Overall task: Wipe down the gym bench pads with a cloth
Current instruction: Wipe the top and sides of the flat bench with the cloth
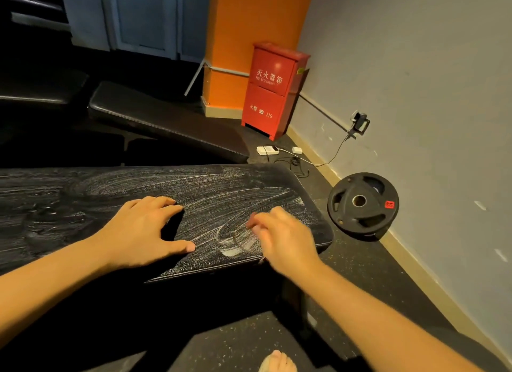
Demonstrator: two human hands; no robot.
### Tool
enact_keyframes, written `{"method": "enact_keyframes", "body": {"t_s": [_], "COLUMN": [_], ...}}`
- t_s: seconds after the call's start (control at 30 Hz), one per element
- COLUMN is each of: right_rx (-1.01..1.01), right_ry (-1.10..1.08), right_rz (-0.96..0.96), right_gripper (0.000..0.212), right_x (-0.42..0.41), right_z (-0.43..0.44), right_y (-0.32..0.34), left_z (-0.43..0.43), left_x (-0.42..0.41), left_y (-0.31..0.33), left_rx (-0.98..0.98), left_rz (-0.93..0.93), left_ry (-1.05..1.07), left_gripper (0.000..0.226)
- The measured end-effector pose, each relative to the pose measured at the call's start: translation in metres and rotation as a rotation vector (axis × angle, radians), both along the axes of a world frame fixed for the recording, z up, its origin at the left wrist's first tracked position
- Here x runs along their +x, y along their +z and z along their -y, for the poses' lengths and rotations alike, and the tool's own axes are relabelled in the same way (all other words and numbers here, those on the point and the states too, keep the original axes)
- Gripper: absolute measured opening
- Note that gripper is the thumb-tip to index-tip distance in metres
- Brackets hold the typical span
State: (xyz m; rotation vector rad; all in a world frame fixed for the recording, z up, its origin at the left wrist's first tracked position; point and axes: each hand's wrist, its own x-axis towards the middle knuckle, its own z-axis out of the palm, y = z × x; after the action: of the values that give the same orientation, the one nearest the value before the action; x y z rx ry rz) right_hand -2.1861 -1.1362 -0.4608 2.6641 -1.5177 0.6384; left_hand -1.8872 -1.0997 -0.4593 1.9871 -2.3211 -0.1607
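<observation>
Left hand (144,233): fingers spread, thumb out wide, palm pressed flat on the bench pad (83,205). Nothing held in it. Something dark shows under the palm between thumb and index; could be shadow, could be a dark cloth. Can't tell.

Right hand (282,238): motion-blurred, fingers loosely curled and bunched toward the thumb, hovering at or just above the pad surface. Possibly pinching something small at the fingertips, but blur hides it. No cloth is clearly visible in either hand.

Pad lies directly under both hands and runs off to the left past the left wrist. Its rounded end sits just beyond the right fingertips. Between and ahead of the fingers the black surface carries whitish arcing streaks (221,199), looks like wet cleaner or residue smeared in sweeps.

Handling judgement: pad is soft foam under textured vinyl, fixed to a heavy frame, so it won't shift under pressure. Wet vinyl is likely slick; a flat palm gives better contact than fingertips. Cloth, wherever it is, will be limp and light: best bunched under the whole palm, not pinched at a corner. Stitched seam at the near edge will trap residue.

Further out: weight plate (363,205) on the floor to the right of the right hand, red extinguisher cabinet (273,91) beyond it, second bench (166,119) behind.
</observation>
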Motion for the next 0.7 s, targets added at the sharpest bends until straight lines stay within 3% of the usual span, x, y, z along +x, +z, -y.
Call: {"method": "enact_keyframes", "body": {"t_s": [0.13, 0.2, 0.27, 0.4, 0.47, 0.6, 0.7], "right_rx": [0.017, 0.023, 0.026, 0.101, 0.082, 0.052, 0.006], "right_ry": [-0.529, -0.623, -0.488, 0.142, 0.198, -0.382, -0.513], "right_rz": [-0.002, 0.031, 0.024, 0.013, -0.008, -0.038, -0.058], "right_gripper": [0.024, 0.022, 0.025, 0.022, 0.021, 0.021, 0.023], "right_x": [-0.055, -0.040, 0.003, 0.066, 0.042, -0.034, -0.003], "right_z": [0.094, 0.110, 0.101, 0.033, 0.053, 0.156, 0.183], "right_y": [0.002, 0.005, 0.002, -0.004, -0.003, -0.002, -0.004], "left_z": [-0.001, 0.000, 0.002, 0.006, 0.006, 0.000, 0.002], "left_x": [0.001, -0.002, -0.003, 0.001, 0.005, 0.005, 0.001], "left_y": [0.000, 0.002, 0.004, 0.006, 0.006, 0.005, 0.005], "left_rx": [0.017, 0.036, 0.054, 0.048, 0.051, 0.086, 0.163], "left_rz": [-0.046, -0.052, -0.047, -0.031, -0.045, 0.036, 0.087], "left_ry": [0.001, 0.007, 0.015, -0.007, -0.006, 0.074, 0.107], "left_gripper": [0.126, 0.129, 0.129, 0.126, 0.127, 0.140, 0.146]}}
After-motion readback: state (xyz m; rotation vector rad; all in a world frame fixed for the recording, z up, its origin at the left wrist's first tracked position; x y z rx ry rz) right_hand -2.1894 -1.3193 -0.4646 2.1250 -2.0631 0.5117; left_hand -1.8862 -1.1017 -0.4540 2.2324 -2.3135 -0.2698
